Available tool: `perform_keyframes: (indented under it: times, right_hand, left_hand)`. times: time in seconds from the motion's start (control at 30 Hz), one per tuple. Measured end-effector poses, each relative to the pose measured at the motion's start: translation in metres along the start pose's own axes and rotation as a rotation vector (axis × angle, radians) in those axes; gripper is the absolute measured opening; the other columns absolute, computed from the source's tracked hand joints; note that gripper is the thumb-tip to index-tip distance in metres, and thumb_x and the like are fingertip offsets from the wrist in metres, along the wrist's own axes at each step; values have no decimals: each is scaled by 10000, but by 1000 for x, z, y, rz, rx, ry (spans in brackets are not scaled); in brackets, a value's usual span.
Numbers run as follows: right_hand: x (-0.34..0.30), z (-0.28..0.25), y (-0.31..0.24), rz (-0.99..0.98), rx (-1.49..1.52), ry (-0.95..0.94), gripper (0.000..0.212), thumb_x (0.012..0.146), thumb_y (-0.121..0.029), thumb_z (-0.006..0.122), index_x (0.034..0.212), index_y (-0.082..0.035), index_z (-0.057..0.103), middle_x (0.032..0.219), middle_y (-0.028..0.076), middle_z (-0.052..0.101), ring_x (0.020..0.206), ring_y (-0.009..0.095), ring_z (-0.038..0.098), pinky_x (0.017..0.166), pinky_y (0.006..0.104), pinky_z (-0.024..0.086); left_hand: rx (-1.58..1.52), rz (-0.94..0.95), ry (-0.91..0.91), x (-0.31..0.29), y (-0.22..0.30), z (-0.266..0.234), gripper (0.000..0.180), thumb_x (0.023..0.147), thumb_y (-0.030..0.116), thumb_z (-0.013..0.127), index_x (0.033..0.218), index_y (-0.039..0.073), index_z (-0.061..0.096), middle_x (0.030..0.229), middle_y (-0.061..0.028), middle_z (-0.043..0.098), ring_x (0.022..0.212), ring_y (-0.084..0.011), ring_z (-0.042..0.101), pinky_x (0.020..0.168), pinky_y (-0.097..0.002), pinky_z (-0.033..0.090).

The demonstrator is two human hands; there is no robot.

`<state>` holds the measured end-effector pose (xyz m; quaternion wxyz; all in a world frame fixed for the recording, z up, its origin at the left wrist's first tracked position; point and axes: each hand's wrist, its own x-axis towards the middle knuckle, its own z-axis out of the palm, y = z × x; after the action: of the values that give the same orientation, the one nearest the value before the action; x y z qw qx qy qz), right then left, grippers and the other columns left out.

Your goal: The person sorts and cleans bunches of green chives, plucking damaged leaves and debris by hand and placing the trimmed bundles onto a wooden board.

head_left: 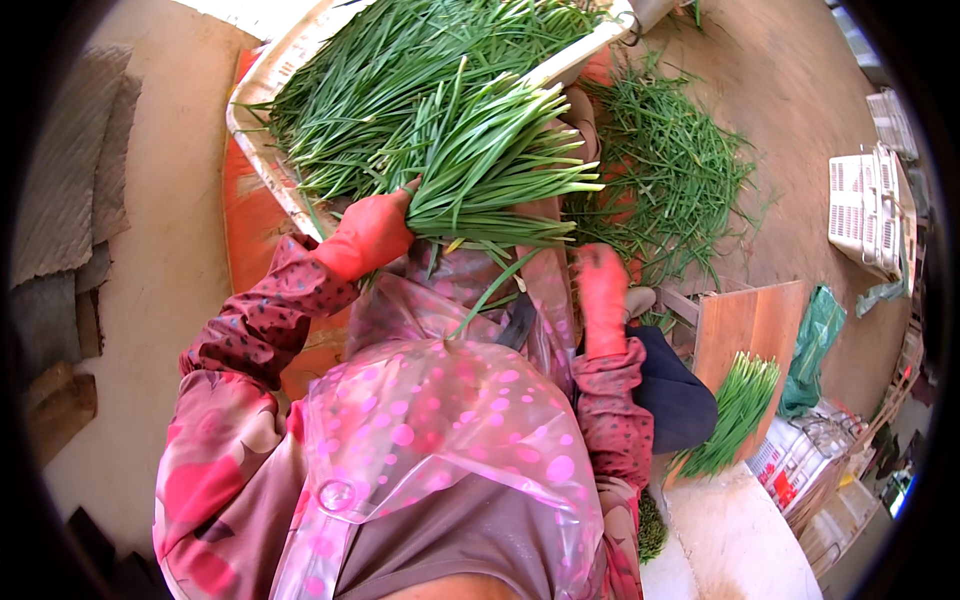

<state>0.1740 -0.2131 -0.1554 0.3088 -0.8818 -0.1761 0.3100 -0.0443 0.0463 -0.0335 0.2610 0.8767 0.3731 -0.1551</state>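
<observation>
My left hand (372, 232), in an orange-red glove, is closed round a bunch of green chives (500, 160), whose pale cut ends fan out to the right over my lap. Behind that bunch, a white plastic crate (262, 150) holds a thick heap of more chives (400, 60). My right hand (602, 285), gloved the same way, is apart from the bunch, low on the right beside my knee. Motion smears its fingers, so I cannot make out how they are held. A few loose blades (497, 290) hang down over my clear pink-dotted apron (450, 410).
A pile of loose green blades (670, 170) lies on the floor to the right. Nearer, another chive bundle (735, 410) rests against a wooden board (745, 330), with a green bag (812, 350) beside it. Stacked white crates (865, 210) stand far right; grey sheets (70, 170) lie left.
</observation>
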Motion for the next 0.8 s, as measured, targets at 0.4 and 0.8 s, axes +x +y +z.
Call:
perform_keyframes:
  times: [0.4,0.8]
  right_hand:
    - [9,-29,-162,-524,-95,-10,325,879,-269,668,1053,5,676,1006,147,692,918,220,653,826,298,486]
    - [8,13,-164,-114,485,-462,299,832,-218,699,1007,24,687,825,54,678,717,121,609,683,257,482]
  left_hand:
    - [-129,120,-24,7,-25,9,273,741,118,632,974,-20,598,836,-267,642,832,-450,619,716,-489,494]
    - [-120,70,-37,4,-18,5,283,749,154,644,982,-3,611,852,-264,648,843,-438,628,737,-484,500]
